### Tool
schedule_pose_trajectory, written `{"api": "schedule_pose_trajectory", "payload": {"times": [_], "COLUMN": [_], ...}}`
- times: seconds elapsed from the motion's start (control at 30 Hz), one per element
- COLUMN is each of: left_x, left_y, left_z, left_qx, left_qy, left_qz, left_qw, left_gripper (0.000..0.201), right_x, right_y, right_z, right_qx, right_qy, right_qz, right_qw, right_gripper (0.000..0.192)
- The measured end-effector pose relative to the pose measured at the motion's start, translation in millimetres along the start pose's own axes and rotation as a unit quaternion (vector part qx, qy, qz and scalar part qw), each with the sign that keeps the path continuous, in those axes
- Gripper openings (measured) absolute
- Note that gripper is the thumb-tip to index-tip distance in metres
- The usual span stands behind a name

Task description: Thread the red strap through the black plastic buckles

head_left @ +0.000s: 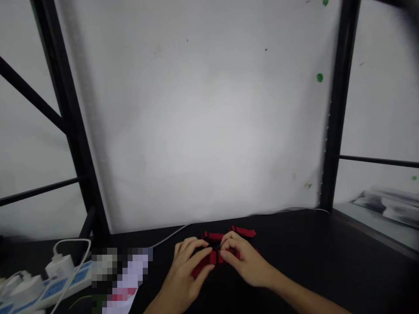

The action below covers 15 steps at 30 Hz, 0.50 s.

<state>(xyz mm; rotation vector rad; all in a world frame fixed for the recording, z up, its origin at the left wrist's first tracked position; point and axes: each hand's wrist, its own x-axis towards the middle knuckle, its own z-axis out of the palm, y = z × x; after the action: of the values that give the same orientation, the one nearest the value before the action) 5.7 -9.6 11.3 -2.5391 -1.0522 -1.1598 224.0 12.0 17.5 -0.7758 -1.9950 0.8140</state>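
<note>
A red webbing strap (213,257) with dark fittings lies on the black tabletop, low in the middle of the head view. My left hand (183,272) is curled round its left part, with thumb and fingertips on the webbing. From the right, my right hand (245,261) pinches the same strap close to a dark fitting, thumb in front and fingers bent behind. Just beyond my fingers are more red webbing (214,237) with a dark slider and a loose red end (245,231). Whether all these pieces join is hidden by my hands.
At the left a white power strip (62,283) carries plugged-in adapters (60,266) and cables. Beside it lies a partly pixelated packet (127,279). A thin cable (173,234) runs along the white wall (209,131). Black posts (338,109) frame the table; papers (389,205) lie at far right.
</note>
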Motion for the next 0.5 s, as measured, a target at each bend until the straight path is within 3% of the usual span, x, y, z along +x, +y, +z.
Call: {"api": "schedule_pose_trajectory", "payload": {"times": [0.17,0.3,0.4,0.5], "left_x": [-3,-8,-8,-7], "left_y": [0,3,5,7], "left_z": [-1.5,3.0,5.9,12.0], "left_qx": [0.009,-0.032,-0.1,-0.206], "left_qy": [-0.067,-0.085,-0.091,-0.039], "left_qz": [-0.01,-0.02,-0.081,-0.16], "left_qw": [0.998,0.996,0.987,0.965], "left_gripper": [0.02,0.018,0.011,0.012], "right_x": [-3,-7,-6,-3], "right_y": [2,2,0,-1], "right_z": [0,1,1,2], "right_qx": [-0.066,-0.136,-0.128,-0.073], "right_qy": [0.004,-0.016,-0.045,-0.006], "right_qz": [0.015,-0.028,-0.046,-0.026], "right_qw": [0.998,0.99,0.99,0.997], "right_gripper": [0.017,0.055,0.035,0.028]}}
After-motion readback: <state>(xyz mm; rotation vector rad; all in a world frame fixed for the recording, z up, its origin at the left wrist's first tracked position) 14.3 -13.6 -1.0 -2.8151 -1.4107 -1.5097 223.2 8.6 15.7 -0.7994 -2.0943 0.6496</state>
